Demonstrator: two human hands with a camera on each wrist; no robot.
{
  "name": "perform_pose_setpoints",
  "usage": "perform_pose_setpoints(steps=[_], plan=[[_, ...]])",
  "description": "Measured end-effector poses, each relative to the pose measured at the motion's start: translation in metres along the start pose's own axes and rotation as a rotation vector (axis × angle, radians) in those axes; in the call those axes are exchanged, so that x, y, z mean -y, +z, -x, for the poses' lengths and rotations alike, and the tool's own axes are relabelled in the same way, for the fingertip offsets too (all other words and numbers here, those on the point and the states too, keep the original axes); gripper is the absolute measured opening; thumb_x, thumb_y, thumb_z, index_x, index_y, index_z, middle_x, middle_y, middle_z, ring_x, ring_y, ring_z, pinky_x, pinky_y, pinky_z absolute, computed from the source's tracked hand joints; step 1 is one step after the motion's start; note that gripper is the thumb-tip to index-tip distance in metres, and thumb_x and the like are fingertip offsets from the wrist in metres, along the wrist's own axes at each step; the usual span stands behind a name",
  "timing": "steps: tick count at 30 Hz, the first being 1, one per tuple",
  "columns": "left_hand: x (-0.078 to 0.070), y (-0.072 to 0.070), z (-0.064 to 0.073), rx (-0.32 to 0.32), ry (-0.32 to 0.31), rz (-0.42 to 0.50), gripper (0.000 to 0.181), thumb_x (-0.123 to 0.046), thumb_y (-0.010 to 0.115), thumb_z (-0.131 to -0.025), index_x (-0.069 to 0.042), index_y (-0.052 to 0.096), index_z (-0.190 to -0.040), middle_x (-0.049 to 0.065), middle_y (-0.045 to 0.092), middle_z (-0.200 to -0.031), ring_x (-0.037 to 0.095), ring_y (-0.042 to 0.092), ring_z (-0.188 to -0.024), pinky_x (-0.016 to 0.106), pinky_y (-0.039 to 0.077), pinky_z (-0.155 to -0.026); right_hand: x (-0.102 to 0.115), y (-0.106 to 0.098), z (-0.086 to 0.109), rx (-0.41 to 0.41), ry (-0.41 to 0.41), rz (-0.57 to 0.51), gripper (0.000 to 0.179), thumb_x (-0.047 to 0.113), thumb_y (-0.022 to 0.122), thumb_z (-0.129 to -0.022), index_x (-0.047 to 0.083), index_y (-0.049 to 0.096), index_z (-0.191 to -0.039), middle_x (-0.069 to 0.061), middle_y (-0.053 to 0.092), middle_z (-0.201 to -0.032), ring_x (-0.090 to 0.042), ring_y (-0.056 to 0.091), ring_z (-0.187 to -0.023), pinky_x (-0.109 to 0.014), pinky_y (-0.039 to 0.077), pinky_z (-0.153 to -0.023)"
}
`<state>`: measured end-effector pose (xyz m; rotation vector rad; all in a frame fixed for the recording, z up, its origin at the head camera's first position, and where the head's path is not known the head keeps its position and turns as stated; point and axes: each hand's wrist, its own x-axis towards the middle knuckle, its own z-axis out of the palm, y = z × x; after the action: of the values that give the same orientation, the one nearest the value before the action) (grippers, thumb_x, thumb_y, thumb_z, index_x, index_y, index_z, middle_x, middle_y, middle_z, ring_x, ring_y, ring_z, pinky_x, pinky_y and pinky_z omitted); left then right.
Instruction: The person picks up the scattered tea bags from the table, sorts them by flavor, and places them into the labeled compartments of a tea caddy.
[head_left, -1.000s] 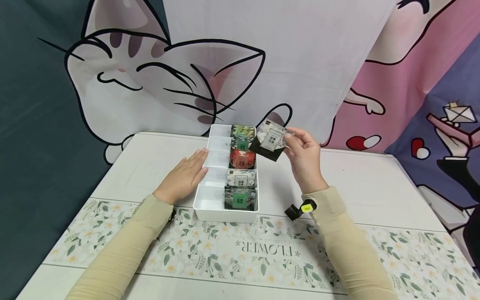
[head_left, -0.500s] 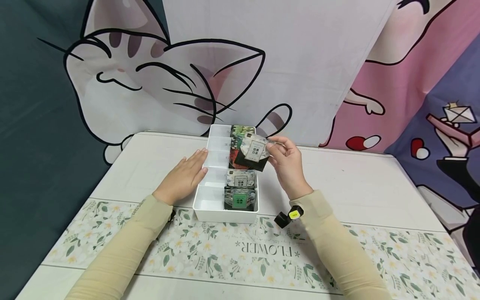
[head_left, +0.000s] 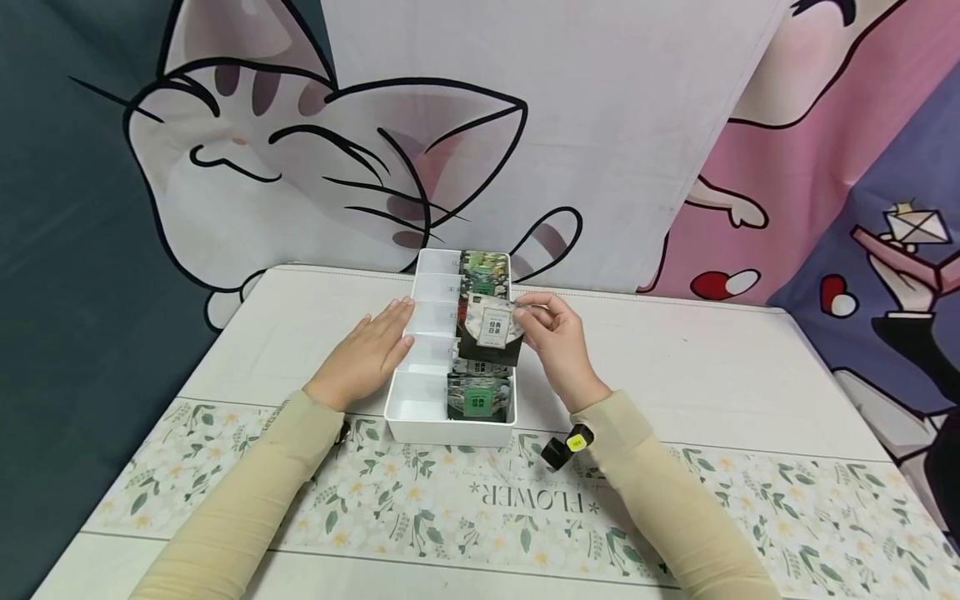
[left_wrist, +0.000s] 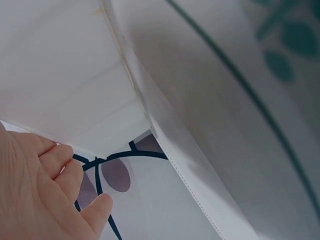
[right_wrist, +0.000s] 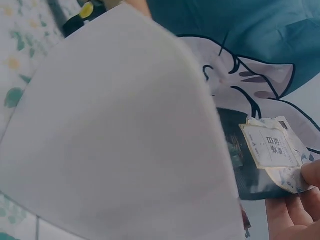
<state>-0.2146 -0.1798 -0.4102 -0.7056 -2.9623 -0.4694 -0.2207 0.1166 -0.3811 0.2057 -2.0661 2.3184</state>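
Note:
A tea sachet (head_left: 491,329), pale floral on top with a white label and a black lower part, hangs over the white divided box (head_left: 450,432). My right hand (head_left: 555,342) pinches it by its right edge. In the right wrist view the same sachet (right_wrist: 272,150) shows between thumb and fingers, beside the box's wall (right_wrist: 120,130). My left hand (head_left: 363,350) lies with straight fingers against the box's left side; the left wrist view shows the fingers (left_wrist: 60,175) at the box wall. The held sachet covers most of the red sachets and part of the white ones behind it.
Green sachets (head_left: 478,400) fill the right half of the nearest compartment, and other green sachets (head_left: 483,267) stand at the far end. The compartments' left halves are bare. A floral band (head_left: 375,508) crosses the white table; a cat-print cloth (head_left: 300,167) hangs behind.
My right hand has carried the white-labelled sachet left and down, from beside the box to over its middle compartments. The left hand has stayed at the box's side.

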Motion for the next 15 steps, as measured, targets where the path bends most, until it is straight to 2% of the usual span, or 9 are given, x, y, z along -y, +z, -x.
perform_pose_setpoints(steps=[7,10,15], plan=[[0.0,-0.0006,0.0009,0.004,-0.004,0.012,0.064,-0.042,0.025,-0.111,-0.006,0.014,-0.163,0.009,0.014,-0.169,0.028,0.013,-0.156,0.052,0.01,-0.126,-0.0028,0.0042,0.0008,0.014,-0.023,0.02,0.026,0.006,0.062,-0.101,-0.004,0.058,-0.125,0.007,0.068,-0.087,-0.007,0.048,-0.069,-0.02,0.047,-0.067],[-0.0002,-0.0007,0.0009,0.009,-0.005,0.012,0.064,-0.042,0.024,-0.111,-0.005,0.014,-0.163,0.009,0.014,-0.169,0.027,0.012,-0.156,0.052,0.01,-0.126,-0.0029,0.0068,0.0007,0.019,-0.041,0.022,0.03,0.007,0.062,-0.101,-0.006,0.056,-0.127,0.008,0.068,-0.086,-0.007,0.044,-0.066,-0.021,0.042,-0.063],[-0.0009,-0.0009,0.0006,0.014,-0.008,0.017,0.064,-0.042,0.025,-0.111,-0.005,0.014,-0.163,0.009,0.014,-0.169,0.027,0.012,-0.156,0.051,0.01,-0.126,-0.0063,0.0095,0.0016,0.037,-0.058,0.045,0.024,0.008,0.062,-0.102,-0.002,0.059,-0.123,0.007,0.065,-0.084,-0.008,0.041,-0.064,-0.023,0.04,-0.063]])
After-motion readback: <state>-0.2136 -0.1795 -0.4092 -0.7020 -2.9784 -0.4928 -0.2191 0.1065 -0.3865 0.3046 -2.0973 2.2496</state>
